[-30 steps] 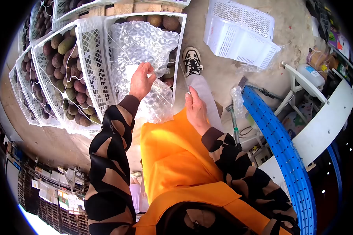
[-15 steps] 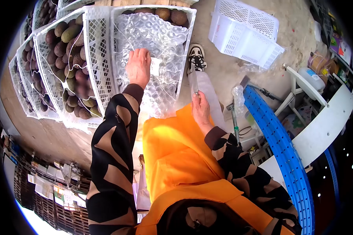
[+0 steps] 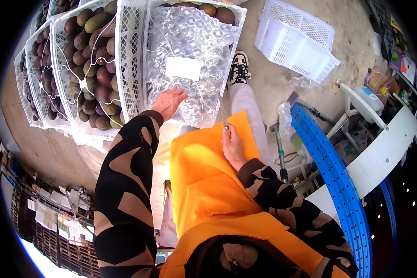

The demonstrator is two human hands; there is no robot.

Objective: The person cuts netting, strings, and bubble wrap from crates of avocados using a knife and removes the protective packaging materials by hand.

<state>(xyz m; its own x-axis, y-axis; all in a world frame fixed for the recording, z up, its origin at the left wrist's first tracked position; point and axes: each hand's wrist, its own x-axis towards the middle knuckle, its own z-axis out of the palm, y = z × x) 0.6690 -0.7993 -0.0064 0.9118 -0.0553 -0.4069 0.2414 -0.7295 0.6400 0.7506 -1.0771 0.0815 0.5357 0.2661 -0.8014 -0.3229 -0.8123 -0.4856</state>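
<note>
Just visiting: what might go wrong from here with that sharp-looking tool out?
The thin blade in the right hand might nick the left hand if they come closer. Pointing toward the bubbly plastic sheet, it might tear that too. A poke could also mark the fruit showing past the sheet's far edge.

Our left arm (image 3: pixel 127 185) stretches from near to far, the left hand (image 3: pixel 169 103) angled right at the wrist, back upward, fingers loosely together. From the near right, our right arm (image 3: pixel 292 204) slants toward the middle, the right hand (image 3: pixel 234 147) curled in a grip, thumb pointing far.
</note>
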